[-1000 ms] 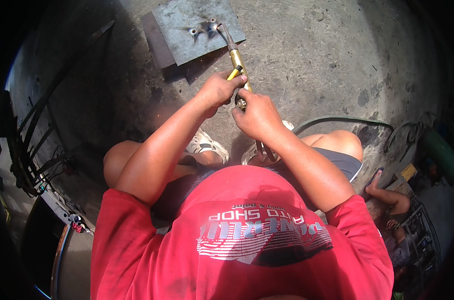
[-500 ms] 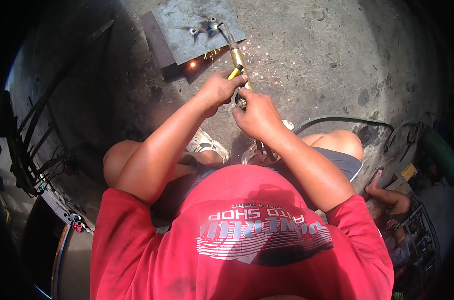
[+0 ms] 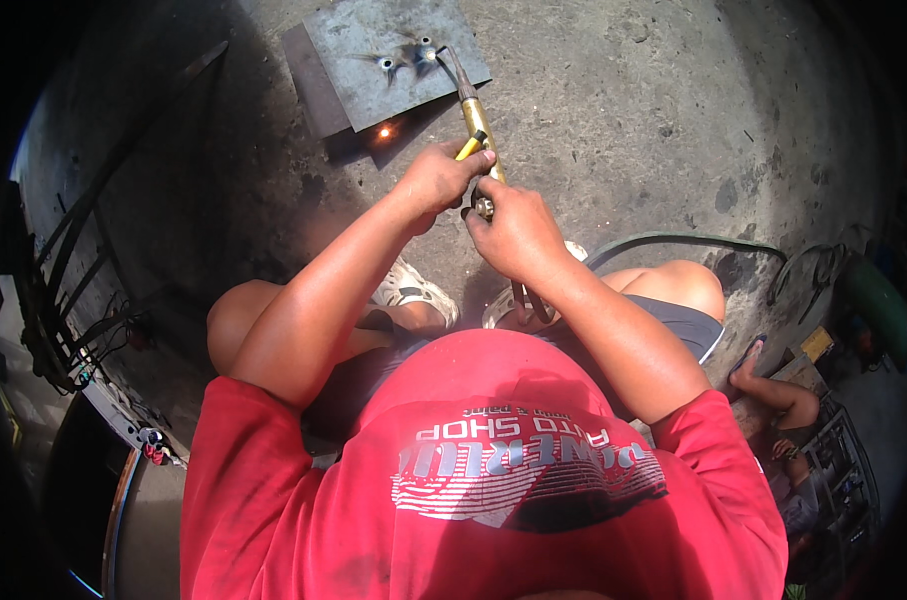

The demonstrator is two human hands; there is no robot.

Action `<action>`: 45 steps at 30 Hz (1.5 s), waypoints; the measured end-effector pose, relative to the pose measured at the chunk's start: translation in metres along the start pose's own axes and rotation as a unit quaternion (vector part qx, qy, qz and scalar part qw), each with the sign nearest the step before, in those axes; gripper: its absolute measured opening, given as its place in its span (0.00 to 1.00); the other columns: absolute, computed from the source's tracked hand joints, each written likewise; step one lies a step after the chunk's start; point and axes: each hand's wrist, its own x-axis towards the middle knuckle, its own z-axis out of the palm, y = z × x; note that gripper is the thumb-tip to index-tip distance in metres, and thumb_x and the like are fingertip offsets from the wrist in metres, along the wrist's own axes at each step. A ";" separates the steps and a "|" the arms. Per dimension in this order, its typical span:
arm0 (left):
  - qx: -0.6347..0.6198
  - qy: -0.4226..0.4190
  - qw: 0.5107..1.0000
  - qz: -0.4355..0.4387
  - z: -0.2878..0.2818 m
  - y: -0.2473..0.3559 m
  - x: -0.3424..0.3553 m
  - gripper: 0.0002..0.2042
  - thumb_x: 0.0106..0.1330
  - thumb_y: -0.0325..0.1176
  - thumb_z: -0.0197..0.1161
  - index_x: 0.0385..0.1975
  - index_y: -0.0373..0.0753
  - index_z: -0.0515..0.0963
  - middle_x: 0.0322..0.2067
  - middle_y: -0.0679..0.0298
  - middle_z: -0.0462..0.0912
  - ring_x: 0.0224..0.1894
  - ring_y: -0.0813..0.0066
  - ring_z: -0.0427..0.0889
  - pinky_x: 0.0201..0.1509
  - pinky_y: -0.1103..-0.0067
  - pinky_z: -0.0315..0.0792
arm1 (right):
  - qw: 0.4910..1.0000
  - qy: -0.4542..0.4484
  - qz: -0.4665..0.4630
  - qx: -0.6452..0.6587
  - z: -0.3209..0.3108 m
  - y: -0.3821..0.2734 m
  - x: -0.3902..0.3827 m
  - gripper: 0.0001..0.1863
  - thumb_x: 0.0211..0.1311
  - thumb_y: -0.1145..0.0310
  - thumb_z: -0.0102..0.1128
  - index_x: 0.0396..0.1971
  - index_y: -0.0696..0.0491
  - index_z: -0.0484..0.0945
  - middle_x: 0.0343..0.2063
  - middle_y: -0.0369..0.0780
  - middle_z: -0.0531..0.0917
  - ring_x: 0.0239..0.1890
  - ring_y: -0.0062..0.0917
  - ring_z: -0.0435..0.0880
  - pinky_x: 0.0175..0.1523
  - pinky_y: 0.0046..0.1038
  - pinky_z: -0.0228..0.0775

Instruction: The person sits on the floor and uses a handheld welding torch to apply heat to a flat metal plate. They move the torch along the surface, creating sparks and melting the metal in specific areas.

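My right hand [image 3: 521,228] is closed round the rear of a brass gas torch [image 3: 473,112], by its valve knob. Slim and bent at the end, the torch's tip points at a grey metal plate [image 3: 374,98] on the concrete. Two small round holes with dark scorch marks show in that plate, and the tip is close to the right-hand one. My left hand [image 3: 436,182] grips a yellow stick-like tool with a black end [image 3: 470,146], kind unclear, its thumb against the torch body. Fingers under both hands are partly hidden.
A darker plate [image 3: 312,85] lies beneath the grey one, with an orange glow [image 3: 385,132] at its near edge. A hose [image 3: 689,238] runs right toward a green cylinder [image 3: 879,305]. Dark metal frames [image 3: 74,235] stand left. Another person's leg [image 3: 779,395] shows at lower right.
The spray of sparks around the plate and torch has gone; the orange glow beneath the plate's edge remains. Both hands and the torch have hardly moved.
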 end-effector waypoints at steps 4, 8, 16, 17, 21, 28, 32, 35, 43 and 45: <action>0.003 0.009 1.000 0.007 0.003 0.002 -0.003 0.17 0.76 0.48 0.66 0.44 0.38 0.84 0.24 0.73 0.74 0.22 0.84 0.66 0.26 0.78 0.62 | 1.000 -0.004 -0.001 0.003 0.000 0.001 0.001 0.20 0.61 0.66 0.68 0.51 0.57 0.83 0.37 0.58 0.87 0.42 0.55 0.87 0.50 0.50 0.79; 0.000 0.013 1.000 0.008 0.004 0.002 -0.003 0.17 0.76 0.48 0.66 0.45 0.38 0.84 0.24 0.73 0.74 0.22 0.84 0.66 0.26 0.78 0.62 | 1.000 0.000 0.000 0.004 0.000 0.000 0.000 0.20 0.61 0.65 0.68 0.51 0.57 0.83 0.37 0.58 0.87 0.42 0.56 0.87 0.49 0.50 0.79; 0.006 0.012 1.000 0.004 0.004 0.003 -0.004 0.17 0.75 0.48 0.67 0.45 0.37 0.84 0.24 0.73 0.74 0.23 0.84 0.67 0.26 0.79 0.62 | 1.000 -0.008 0.008 0.005 -0.001 -0.001 0.000 0.20 0.61 0.65 0.68 0.52 0.58 0.82 0.37 0.58 0.87 0.42 0.55 0.87 0.50 0.50 0.79; 0.007 0.013 1.000 0.007 0.004 0.003 -0.004 0.18 0.75 0.48 0.67 0.45 0.37 0.84 0.24 0.73 0.74 0.23 0.84 0.67 0.26 0.79 0.62 | 1.000 -0.003 0.003 0.005 -0.001 0.000 0.000 0.20 0.61 0.65 0.68 0.52 0.58 0.82 0.37 0.58 0.87 0.42 0.55 0.87 0.50 0.50 0.79; 0.007 0.014 1.000 0.008 0.004 0.003 -0.004 0.18 0.75 0.48 0.67 0.45 0.37 0.84 0.23 0.73 0.74 0.23 0.84 0.66 0.25 0.79 0.61 | 1.000 -0.002 0.000 0.007 -0.001 0.000 -0.001 0.20 0.61 0.65 0.68 0.52 0.58 0.82 0.37 0.58 0.87 0.42 0.55 0.87 0.49 0.49 0.79; 0.008 0.016 1.000 0.010 0.005 0.003 -0.005 0.18 0.75 0.48 0.67 0.46 0.37 0.84 0.23 0.73 0.73 0.23 0.85 0.66 0.25 0.80 0.60 | 1.000 -0.010 0.003 0.009 -0.002 0.000 0.000 0.21 0.62 0.65 0.68 0.52 0.58 0.82 0.36 0.57 0.87 0.41 0.55 0.88 0.49 0.49 0.79; 0.012 0.014 1.000 0.005 0.004 0.005 -0.005 0.18 0.75 0.48 0.67 0.46 0.37 0.84 0.23 0.73 0.73 0.23 0.85 0.66 0.25 0.80 0.61 | 1.000 -0.003 0.001 0.011 -0.001 0.000 -0.001 0.20 0.61 0.65 0.68 0.52 0.58 0.83 0.35 0.57 0.87 0.41 0.54 0.88 0.49 0.49 0.79; 0.012 0.017 1.000 0.006 0.005 0.005 -0.005 0.18 0.75 0.48 0.67 0.46 0.37 0.84 0.23 0.73 0.73 0.22 0.85 0.66 0.25 0.80 0.61 | 1.000 -0.005 -0.002 0.008 -0.001 0.001 0.000 0.20 0.61 0.65 0.68 0.51 0.58 0.83 0.35 0.57 0.87 0.40 0.54 0.88 0.48 0.49 0.79; 0.006 0.012 1.000 0.005 0.004 0.003 -0.003 0.17 0.75 0.48 0.67 0.45 0.37 0.84 0.22 0.74 0.73 0.22 0.85 0.65 0.25 0.79 0.60 | 1.000 -0.011 0.001 0.014 -0.002 0.001 0.001 0.20 0.59 0.65 0.68 0.51 0.58 0.83 0.34 0.57 0.87 0.40 0.54 0.88 0.49 0.49 0.80; 0.008 0.012 1.000 0.005 0.004 0.002 -0.003 0.17 0.76 0.48 0.67 0.45 0.37 0.84 0.22 0.74 0.73 0.22 0.85 0.65 0.25 0.79 0.60 | 1.000 -0.011 0.000 0.011 -0.003 0.000 0.000 0.21 0.59 0.65 0.68 0.51 0.58 0.83 0.34 0.56 0.88 0.40 0.53 0.88 0.49 0.48 0.80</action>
